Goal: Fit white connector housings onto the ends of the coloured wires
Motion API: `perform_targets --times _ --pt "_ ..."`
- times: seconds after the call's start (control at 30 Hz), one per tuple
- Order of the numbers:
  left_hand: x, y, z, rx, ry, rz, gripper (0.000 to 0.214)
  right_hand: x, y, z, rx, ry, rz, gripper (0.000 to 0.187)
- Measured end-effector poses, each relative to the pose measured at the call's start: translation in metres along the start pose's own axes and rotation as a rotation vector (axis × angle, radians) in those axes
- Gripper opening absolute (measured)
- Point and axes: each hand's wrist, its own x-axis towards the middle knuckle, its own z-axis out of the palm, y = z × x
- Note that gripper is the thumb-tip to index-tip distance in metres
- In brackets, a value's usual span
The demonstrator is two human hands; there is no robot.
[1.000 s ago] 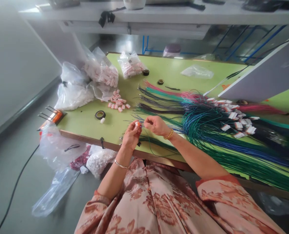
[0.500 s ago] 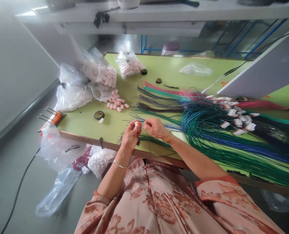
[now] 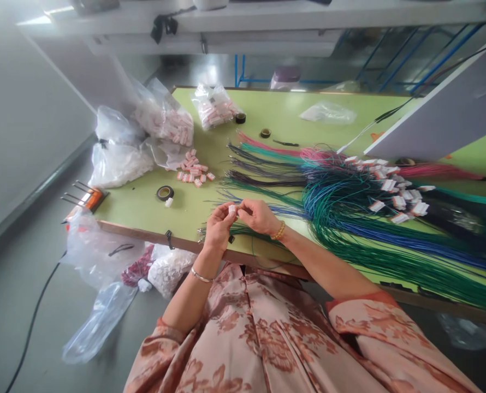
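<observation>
Between the thumb and fingers of my left hand [image 3: 219,226] is a small white and orange connector housing [image 3: 232,209]. My right hand [image 3: 259,216] is pinched close against its right side. A thin green wire [image 3: 254,252] loops below that hand, and its end at the fingertips is too small to make out clearly. Just behind the hands, blue wires [image 3: 286,210] run off to the right. A loose pile of similar connector housings [image 3: 194,170] lies up and to the left of my hands.
Long bundles of green wires [image 3: 374,256] cover the table's right side, with finished-looking white connectors [image 3: 401,194] on top. Bags of housings [image 3: 216,106] stand at the back left. A black tape roll [image 3: 165,192] lies left. An orange pronged holder [image 3: 91,199] sits at the left corner.
My right hand has moved left, closing the small gap to the connector housing. The housing has turned in my left fingers, showing more white and less orange.
</observation>
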Motion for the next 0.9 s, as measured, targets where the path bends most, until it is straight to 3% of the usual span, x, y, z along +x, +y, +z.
perform_targets --times 0.13,0.37,0.53,0.63,0.73,0.9 --pt "0.003 0.001 0.000 0.009 0.010 -0.016 0.036 -0.001 0.001 -0.004 -0.023 -0.038 -0.035 0.023" --pt "0.001 -0.005 0.006 0.061 0.024 0.007 0.035 -0.003 0.005 0.000 -0.150 0.003 -0.041 0.019" --pt "0.010 -0.004 0.007 0.018 -0.010 -0.035 0.037 0.014 0.016 -0.032 -0.108 -0.050 -0.068 0.023" --pt "0.018 -0.005 0.004 -0.015 0.007 -0.038 0.034 0.036 0.032 -0.064 -0.253 0.098 0.047 0.023" --pt "0.022 -0.008 -0.001 -0.017 0.009 -0.056 0.032 0.055 0.051 -0.085 -0.554 0.074 0.232 0.015" --pt "0.022 -0.010 -0.004 -0.025 -0.006 -0.066 0.033 0.069 0.066 -0.080 -0.723 -0.038 0.295 0.017"
